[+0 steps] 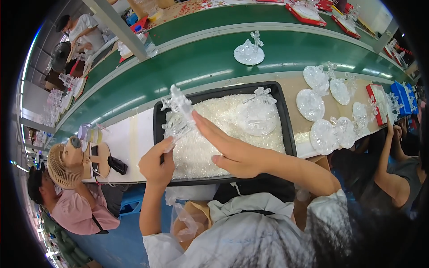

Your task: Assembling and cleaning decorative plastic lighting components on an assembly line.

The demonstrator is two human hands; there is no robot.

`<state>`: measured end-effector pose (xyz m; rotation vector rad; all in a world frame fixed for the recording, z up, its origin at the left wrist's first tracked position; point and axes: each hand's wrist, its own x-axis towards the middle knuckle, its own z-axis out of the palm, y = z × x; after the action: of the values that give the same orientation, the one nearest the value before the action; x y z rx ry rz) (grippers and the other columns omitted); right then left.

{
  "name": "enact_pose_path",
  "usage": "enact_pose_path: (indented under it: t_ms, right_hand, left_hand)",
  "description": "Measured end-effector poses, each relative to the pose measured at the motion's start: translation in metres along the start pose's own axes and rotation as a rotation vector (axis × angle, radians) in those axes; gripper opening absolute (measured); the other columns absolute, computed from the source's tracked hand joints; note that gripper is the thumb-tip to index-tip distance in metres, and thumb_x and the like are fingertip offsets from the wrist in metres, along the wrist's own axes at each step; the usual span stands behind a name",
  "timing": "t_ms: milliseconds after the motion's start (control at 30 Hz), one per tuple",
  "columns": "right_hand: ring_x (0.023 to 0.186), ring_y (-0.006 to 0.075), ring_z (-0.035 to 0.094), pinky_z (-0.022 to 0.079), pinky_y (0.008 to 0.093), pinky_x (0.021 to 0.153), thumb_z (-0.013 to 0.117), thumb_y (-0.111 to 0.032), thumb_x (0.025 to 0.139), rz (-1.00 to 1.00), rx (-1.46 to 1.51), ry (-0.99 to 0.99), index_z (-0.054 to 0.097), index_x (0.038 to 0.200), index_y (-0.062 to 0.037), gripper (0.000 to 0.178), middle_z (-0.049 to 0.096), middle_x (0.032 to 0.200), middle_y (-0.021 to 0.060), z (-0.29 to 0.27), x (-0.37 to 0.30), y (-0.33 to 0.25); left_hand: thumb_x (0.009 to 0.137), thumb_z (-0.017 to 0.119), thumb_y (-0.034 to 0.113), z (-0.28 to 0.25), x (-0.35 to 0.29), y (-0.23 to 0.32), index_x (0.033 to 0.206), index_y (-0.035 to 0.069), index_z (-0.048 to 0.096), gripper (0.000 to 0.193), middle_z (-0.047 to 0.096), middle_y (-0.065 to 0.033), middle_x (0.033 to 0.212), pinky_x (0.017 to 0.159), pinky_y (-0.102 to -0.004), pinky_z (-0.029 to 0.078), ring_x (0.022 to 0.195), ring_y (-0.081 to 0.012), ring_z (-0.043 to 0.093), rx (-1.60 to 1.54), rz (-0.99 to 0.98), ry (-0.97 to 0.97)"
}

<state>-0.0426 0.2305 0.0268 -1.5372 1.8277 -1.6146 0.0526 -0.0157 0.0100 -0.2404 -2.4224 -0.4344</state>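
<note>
My left hand (157, 164) pinches a clear plastic figurine ornament (178, 117) by its lower part, above the left side of a black tray (289, 136). The piece is tilted, with its whitish disc seen nearly edge-on. My right hand (234, 154) is flat, fingers stretched out, with its fingertips at the disc's edge; whether they press on it I cannot tell. Glittering white granules (210, 158) fill the tray. A second ornament, a round disc (257, 118) with a clear figure, lies on the granules at the right.
Several similar ornaments (310, 105) lie on the table right of the tray. Another ornament (249, 52) rests on the green conveyor (192, 58) beyond. At left stand a beige fan (65, 161) and a black object (117, 165). Co-workers sit on both sides.
</note>
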Motion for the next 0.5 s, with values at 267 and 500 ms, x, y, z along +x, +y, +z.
enact_pose_path:
  t_ms: [267, 500]
  right_hand:
    - [0.155, 0.0357, 0.002, 0.005, 0.0404, 0.124, 0.044, 0.005, 0.08, 0.007, -0.171, 0.122, 0.006, 0.158, 0.0042, 0.087, 0.004, 0.166, 0.0253, -0.014, 0.012, 0.001]
    - [0.156, 0.0321, 0.006, 0.005, 0.0428, 0.125, 0.045, 0.004, 0.074, 0.01, -0.032, -0.06, 0.01, 0.158, 0.004, 0.092, 0.007, 0.167, 0.0222, -0.005, 0.017, 0.011]
  left_hand:
    - [0.089, 0.073, 0.001, -0.006, -0.023, -0.005, 0.113, -0.003, 0.059, 0.028, 0.073, -0.0121, 0.094, 0.075, -0.0246, 0.056, 0.084, -0.0155, 0.071, -0.724, -0.558, 0.054]
    - [0.089, 0.072, -0.001, -0.015, -0.025, -0.005, 0.113, -0.004, 0.056, 0.029, 0.072, -0.0133, 0.089, 0.074, -0.0291, 0.059, 0.08, -0.0185, 0.071, -1.026, -0.625, 0.086]
